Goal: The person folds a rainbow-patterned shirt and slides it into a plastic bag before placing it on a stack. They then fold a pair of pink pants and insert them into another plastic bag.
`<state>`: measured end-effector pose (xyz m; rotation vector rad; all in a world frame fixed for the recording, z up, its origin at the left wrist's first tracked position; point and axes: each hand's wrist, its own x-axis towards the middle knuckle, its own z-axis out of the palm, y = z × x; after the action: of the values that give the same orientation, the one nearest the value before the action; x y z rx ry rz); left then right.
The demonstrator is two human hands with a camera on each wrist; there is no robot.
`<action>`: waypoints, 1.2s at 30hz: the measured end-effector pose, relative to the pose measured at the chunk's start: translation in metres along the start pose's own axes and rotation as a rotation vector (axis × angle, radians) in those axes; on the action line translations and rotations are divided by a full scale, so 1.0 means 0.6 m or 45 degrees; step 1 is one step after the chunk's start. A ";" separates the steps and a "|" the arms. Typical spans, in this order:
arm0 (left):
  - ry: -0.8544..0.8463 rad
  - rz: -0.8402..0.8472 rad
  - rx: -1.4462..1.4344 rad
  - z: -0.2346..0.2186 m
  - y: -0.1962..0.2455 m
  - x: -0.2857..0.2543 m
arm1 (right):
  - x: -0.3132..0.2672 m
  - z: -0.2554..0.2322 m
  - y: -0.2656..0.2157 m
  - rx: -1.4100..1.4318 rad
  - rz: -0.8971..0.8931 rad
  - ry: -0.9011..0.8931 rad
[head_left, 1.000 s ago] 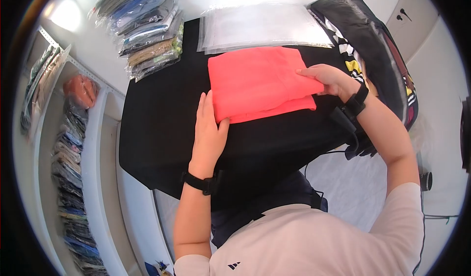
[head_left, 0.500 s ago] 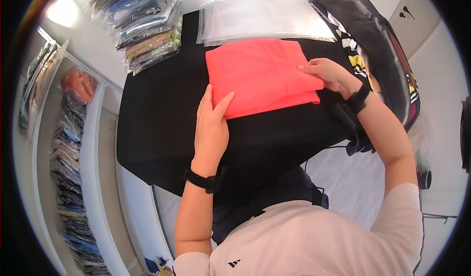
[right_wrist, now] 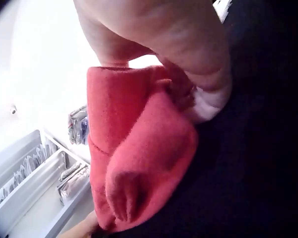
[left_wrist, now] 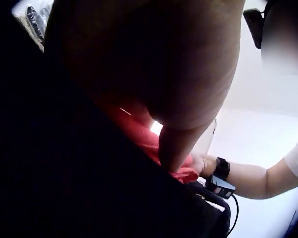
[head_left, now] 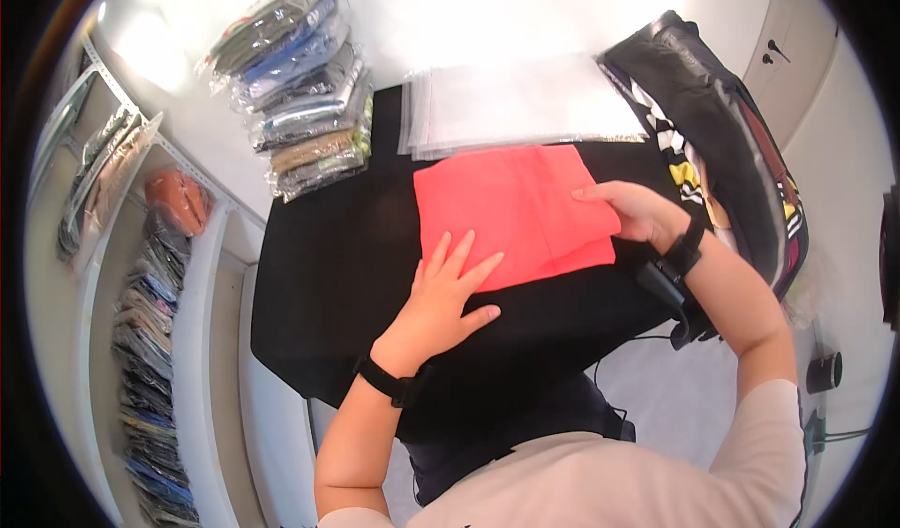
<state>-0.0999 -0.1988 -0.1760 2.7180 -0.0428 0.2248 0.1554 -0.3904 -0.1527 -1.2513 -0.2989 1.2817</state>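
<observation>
A folded coral-red garment (head_left: 516,218) lies on the black-covered table (head_left: 328,275) in front of the person. The left hand (head_left: 433,310) rests with fingers spread on its near left corner, the thumb pointing off past the near edge. At the right edge, the right hand (head_left: 642,217) pinches the folded layers, thumb on top and the other fingers underneath. Thick rolled folds of the garment (right_wrist: 139,153) fill the right wrist view beneath the right hand (right_wrist: 174,44). In the left wrist view the left hand (left_wrist: 188,74) hides much of the garment (left_wrist: 144,141).
Clear plastic bags (head_left: 525,106) lie flat at the table's back. A stack of bagged clothes (head_left: 309,115) stands at the back left. Dark and patterned clothing (head_left: 722,115) is heaped at the back right. Shelves (head_left: 211,340) with more bagged clothes line the left side.
The left hand has shifted from the garment's left edge onto its near left corner, fingers fanning out. The right hand keeps its hold. The head view has tilted, so the table sits lower.
</observation>
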 end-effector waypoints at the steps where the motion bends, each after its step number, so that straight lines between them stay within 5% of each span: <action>1: -0.048 -0.036 -0.027 -0.005 0.004 0.001 | -0.006 0.008 0.002 0.067 -0.022 -0.038; 4: -0.100 -0.027 -0.070 -0.013 0.003 0.001 | -0.014 0.024 0.013 0.388 -0.008 -0.239; 10: -0.207 -0.020 -0.285 -0.038 -0.008 0.005 | -0.012 0.020 0.040 0.344 -0.004 -0.178; 12: -0.255 -0.019 -0.597 -0.068 -0.022 0.016 | -0.034 0.031 0.045 0.348 -0.217 -0.161; 14: 0.025 -0.119 -0.864 -0.091 -0.036 0.033 | -0.093 0.049 0.042 0.378 -0.291 -0.120; 18: 0.360 -0.067 -0.278 -0.136 -0.083 0.084 | -0.195 -0.029 0.079 0.553 -0.512 0.043; 20: 0.348 -0.026 -0.105 -0.152 -0.098 0.119 | -0.249 -0.033 0.096 0.535 -0.659 0.241; 23: 0.369 0.025 0.021 -0.137 -0.149 0.193 | -0.269 -0.117 0.152 0.441 -0.459 0.326; 27: 0.278 -0.093 0.256 -0.071 -0.199 0.272 | -0.261 -0.122 0.180 0.482 -0.591 0.482; 36: 0.188 -0.246 0.828 -0.027 -0.204 0.320 | -0.258 -0.115 0.170 0.556 -0.588 0.466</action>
<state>0.0947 -0.0794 -0.1789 3.3057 0.3999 0.4459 0.0990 -0.5756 -0.1926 -0.9432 -0.0312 0.6578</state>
